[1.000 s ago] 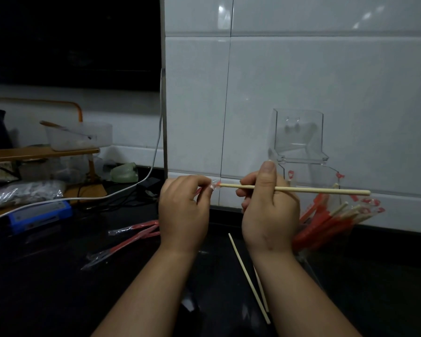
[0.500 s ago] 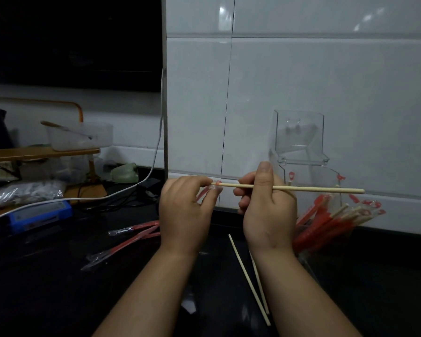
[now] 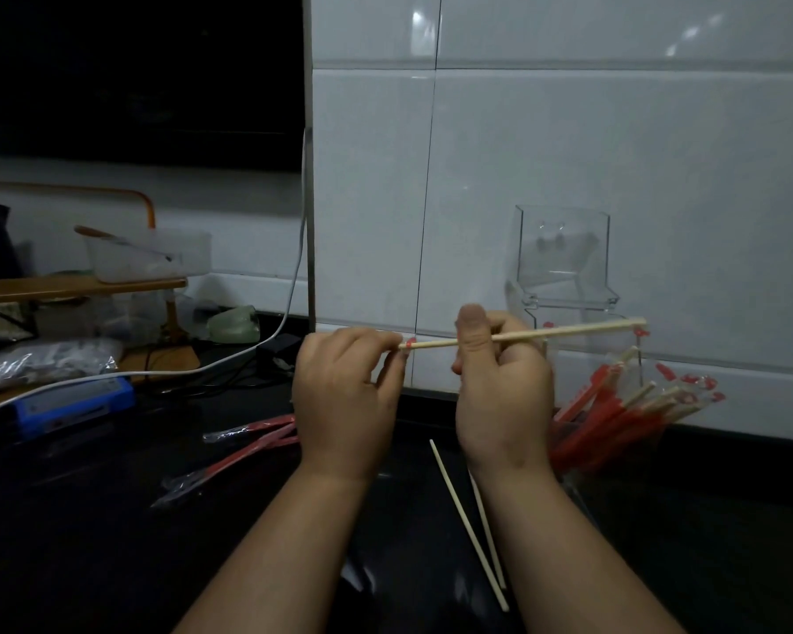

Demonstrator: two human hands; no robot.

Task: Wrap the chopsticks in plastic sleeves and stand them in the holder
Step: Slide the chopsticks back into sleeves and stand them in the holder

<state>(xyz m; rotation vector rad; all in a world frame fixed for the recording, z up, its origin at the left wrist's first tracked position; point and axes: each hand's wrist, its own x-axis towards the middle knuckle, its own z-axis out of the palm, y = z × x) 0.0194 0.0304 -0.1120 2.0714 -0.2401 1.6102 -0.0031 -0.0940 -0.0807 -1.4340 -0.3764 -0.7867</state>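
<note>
1. the clear holder (image 3: 564,249) stands against the white tiled wall at the right with its upper flap raised. in its lower part a bunch of wrapped chopsticks (image 3: 614,418) in red sleeves leans out to the right.
2. the right hand (image 3: 504,395) grips one bare chopstick (image 3: 573,329), thumb upright across it and fingers curled behind. the stick lies nearly level in the air in front of the holder.
3. the left hand (image 3: 344,395) pinches the mouth of a plastic sleeve (image 3: 408,344) at the stick's left tip; only a red scrap of it shows.
4. two loose chopsticks (image 3: 468,519) lie on the black counter (image 3: 111,542) between the forearms. empty sleeves (image 3: 248,443) lie just left of the left hand.
5. far left, a clear tub (image 3: 152,260) sits on a wooden shelf (image 3: 79,286) with a utensil handle resting in it. its other contents are too dim to tell.
</note>
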